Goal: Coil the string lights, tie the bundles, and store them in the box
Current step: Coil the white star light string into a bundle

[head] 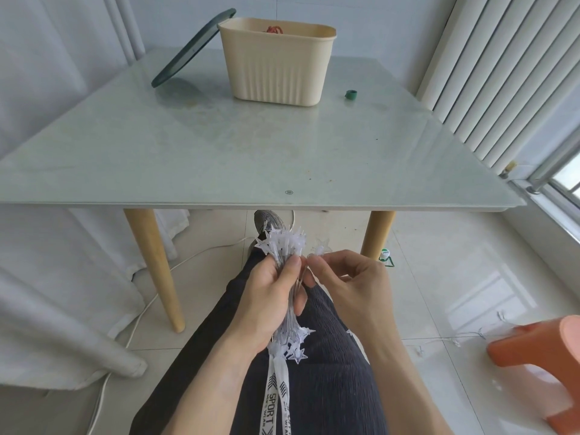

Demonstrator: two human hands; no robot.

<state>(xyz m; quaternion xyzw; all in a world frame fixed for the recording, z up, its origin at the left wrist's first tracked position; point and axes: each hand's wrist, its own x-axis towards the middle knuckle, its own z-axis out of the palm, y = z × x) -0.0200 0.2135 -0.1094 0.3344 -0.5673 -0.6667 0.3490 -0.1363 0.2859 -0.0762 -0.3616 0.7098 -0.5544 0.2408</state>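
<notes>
Dark green round lid leans against the left side of the cream ribbed plastic box; box sits open at the far end of the pale glass-topped table, something red just visible inside. Small green band lies on the table to the right of the box.

Nearer me than the box, below the table edge and over my lap: my left hand is wrapped round the middle of the bundle of clear string lights with white star caps, fingers curled tight, thumb across the front. Star tips fan out above and below the fist. To its right, my right hand pinches one loose star bulb between thumb and forefinger, the other fingers loosely curled. Thin wire trails on the floor to the right, toward the orange plastic stool.

Step in hand, as I judge it: coiling not finished, the trailing length is yet to be gathered.

To do it well:
- lay each new bulb flush with the others so the heads line up;
- slacken the left thumb only enough to admit the loop, then clamp;
- draw the floor wire gently, since it could snag on the stool;
- tie only when the tail is in.
</notes>
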